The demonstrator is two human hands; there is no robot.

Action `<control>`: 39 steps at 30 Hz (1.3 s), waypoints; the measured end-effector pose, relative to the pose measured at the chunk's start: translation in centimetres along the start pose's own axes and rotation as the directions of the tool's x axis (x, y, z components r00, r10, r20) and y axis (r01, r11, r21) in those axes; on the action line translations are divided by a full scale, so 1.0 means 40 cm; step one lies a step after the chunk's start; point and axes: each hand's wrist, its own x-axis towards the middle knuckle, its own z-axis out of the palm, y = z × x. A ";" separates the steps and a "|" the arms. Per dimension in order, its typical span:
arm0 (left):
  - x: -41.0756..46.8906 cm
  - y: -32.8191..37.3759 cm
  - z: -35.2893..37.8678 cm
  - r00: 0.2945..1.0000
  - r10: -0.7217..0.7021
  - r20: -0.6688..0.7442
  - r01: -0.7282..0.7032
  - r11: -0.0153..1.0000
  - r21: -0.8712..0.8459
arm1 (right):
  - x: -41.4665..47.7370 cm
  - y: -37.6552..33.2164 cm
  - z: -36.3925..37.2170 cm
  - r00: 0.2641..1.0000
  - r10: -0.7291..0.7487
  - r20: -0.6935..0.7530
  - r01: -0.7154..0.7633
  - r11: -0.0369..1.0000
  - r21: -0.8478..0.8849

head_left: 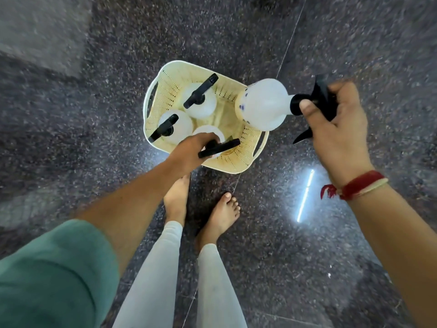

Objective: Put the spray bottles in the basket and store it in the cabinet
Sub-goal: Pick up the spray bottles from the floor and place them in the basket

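Cream plastic, pierced with rows of small slots, makes up the basket, which stands on the dark speckled stone floor just ahead of the person's bare feet. Inside it stand three white spray bottles with black trigger heads. The far bottle is upright near the back wall, its trigger pointing away. The left bottle stands just beside it, against the left wall. The near bottle sits at the front of the basket, and the left hand is closed around its black trigger head, fingers curled over the top and mostly hidden from view. The right part of the basket floor shows bare.

A fourth bottle is held in the air, tilted on its side over the basket's right rim, its white body pointing toward the basket. The right hand grips its black head, the thumb pressed on the collar and the other fingers wrapped around the trigger. A red thread band circles the right wrist. The left arm shows a green sleeve, and pale grey leggings cover the legs. A bright strip of light reflects off the floor to the right.
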 end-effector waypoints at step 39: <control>-0.009 0.012 -0.012 0.975 0.089 -0.205 -0.048 0.979 0.197 | 0.104 0.017 0.216 0.871 -0.101 0.481 0.280 0.906 -0.318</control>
